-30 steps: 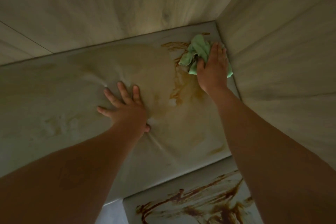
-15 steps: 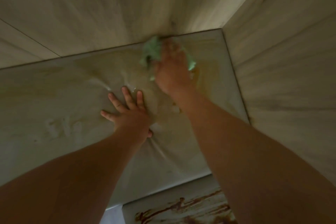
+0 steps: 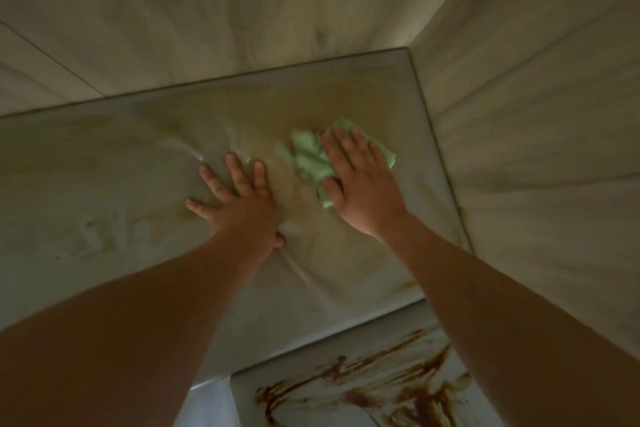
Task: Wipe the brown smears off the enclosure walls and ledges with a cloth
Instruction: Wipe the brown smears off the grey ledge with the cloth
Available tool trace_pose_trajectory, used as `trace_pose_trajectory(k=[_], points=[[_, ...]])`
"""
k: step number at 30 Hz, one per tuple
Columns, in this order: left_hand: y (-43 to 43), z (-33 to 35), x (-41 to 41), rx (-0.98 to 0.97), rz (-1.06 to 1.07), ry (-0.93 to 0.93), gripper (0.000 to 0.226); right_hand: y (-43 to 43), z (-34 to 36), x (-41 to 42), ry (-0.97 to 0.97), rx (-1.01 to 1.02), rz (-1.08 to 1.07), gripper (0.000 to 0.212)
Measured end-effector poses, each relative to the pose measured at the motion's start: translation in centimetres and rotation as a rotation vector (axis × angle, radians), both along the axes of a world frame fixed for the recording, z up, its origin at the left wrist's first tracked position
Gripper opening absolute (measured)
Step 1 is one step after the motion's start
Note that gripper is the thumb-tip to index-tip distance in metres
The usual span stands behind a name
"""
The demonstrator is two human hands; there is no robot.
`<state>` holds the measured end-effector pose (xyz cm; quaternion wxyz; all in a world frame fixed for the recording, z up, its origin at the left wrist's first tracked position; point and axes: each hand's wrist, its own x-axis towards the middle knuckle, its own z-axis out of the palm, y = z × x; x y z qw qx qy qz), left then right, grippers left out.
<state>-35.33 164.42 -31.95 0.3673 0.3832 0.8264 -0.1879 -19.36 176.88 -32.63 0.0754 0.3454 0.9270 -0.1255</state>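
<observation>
A pale, soft panel [image 3: 104, 184] fills the middle of the view, with a faint brownish film spread over its centre. My right hand [image 3: 363, 184] presses a crumpled light-green cloth [image 3: 308, 159] flat against this panel with straight fingers. Part of the cloth is hidden under the palm. My left hand [image 3: 239, 198] lies spread on the panel just left of the cloth, and the surface dents and creases around it. Thick dark brown smears [image 3: 363, 388] cover a lower ledge at the bottom of the view.
Wood-grain walls close in behind [image 3: 242, 10] and on the right [image 3: 536, 114], meeting in a corner at the upper right. A dark seam [image 3: 440, 163] runs along the panel's right edge. My forearms cross the lower part of the view.
My right hand swept the cloth from the right corner to the panel's top edge, then down toward the centre. The brown streaks near the corner have thinned to a faint film. My left hand stayed put.
</observation>
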Motion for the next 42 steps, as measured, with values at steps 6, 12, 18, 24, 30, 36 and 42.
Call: trace_pose_trajectory(k=[6, 12, 18, 24, 30, 36, 42], points=[[-0.3, 0.6, 0.1, 0.015, -0.004, -0.017, 0.141, 0.2, -0.5, 1.9, -0.075, 0.059, -0.522, 0.071], [-1.1, 1.3, -0.4, 0.102, -0.028, -0.032, 0.138, -9.0, -0.8, 2.8, 0.006, 0.018, -0.055, 0.065], [-5.5, 3.6, -3.0, 0.333, -0.057, -0.143, 0.111, -11.4, 0.6, 6.1, -0.140, -0.052, -0.715, 0.075], [-16.6, 4.6, -7.1, 0.498, -0.163, -0.057, 0.070, -20.9, 1.3, 0.7, -0.113, -0.189, -0.941, 0.080], [-27.1, 6.6, -10.8, 0.421, 0.024, -0.020, 0.028, -30.1, 1.4, -6.7, -0.025, -0.202, -0.549, 0.075], [-36.1, 9.4, -13.4, 0.377, 0.237, -0.125, 0.033, -37.0, 2.9, -12.3, 0.000, -0.305, -0.191, 0.072], [-44.3, 14.6, -16.3, 0.443, 0.488, -0.269, 0.032, -40.2, 12.1, -18.0, 0.267, -0.823, -0.689, 0.038]])
